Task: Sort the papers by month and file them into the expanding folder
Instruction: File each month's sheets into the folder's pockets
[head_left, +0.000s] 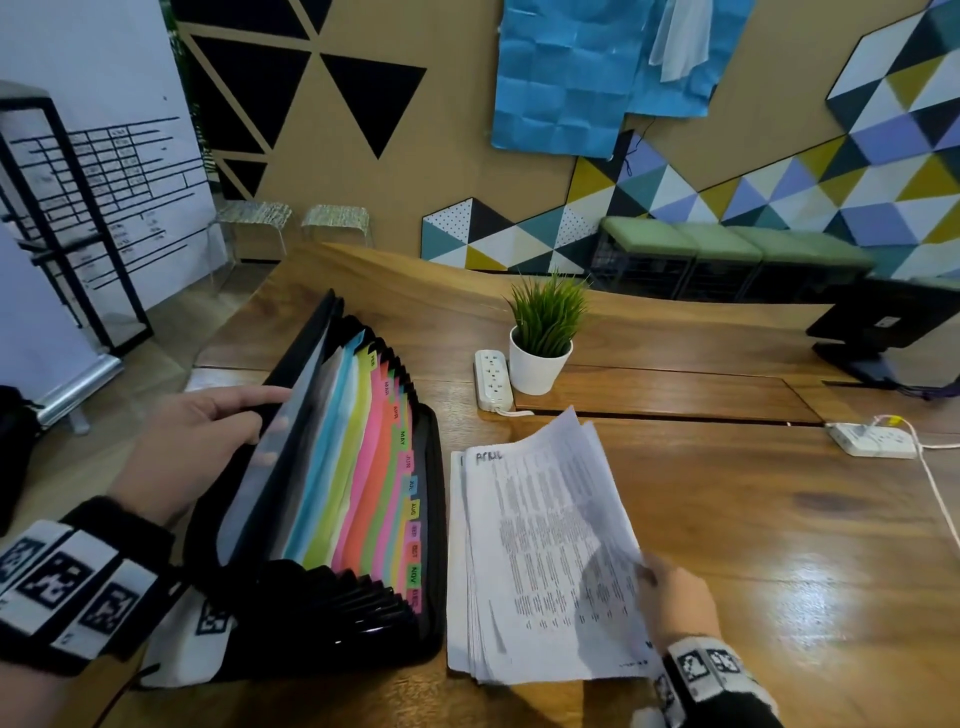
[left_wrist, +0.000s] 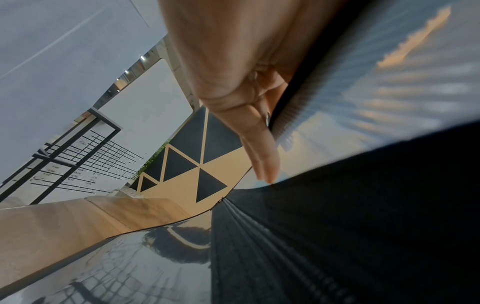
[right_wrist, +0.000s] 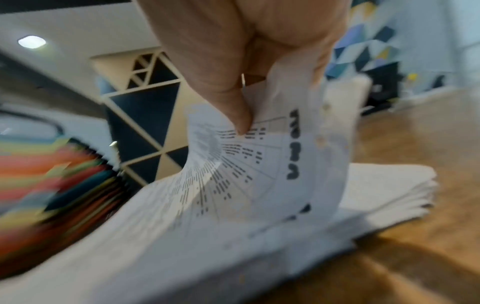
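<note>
Left hand grips the folder flap at frame left while right hand pinches the top sheets; peel them cleanly, checking the month.

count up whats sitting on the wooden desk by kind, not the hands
expanding folder: 1
stack of papers: 1
power strips: 2
potted plant: 1
monitor: 1
total: 6

soft indoor light is seen throughout; glare is thrown on the table at right, edges are bowed, and the right wrist view is motion-blurred.
</note>
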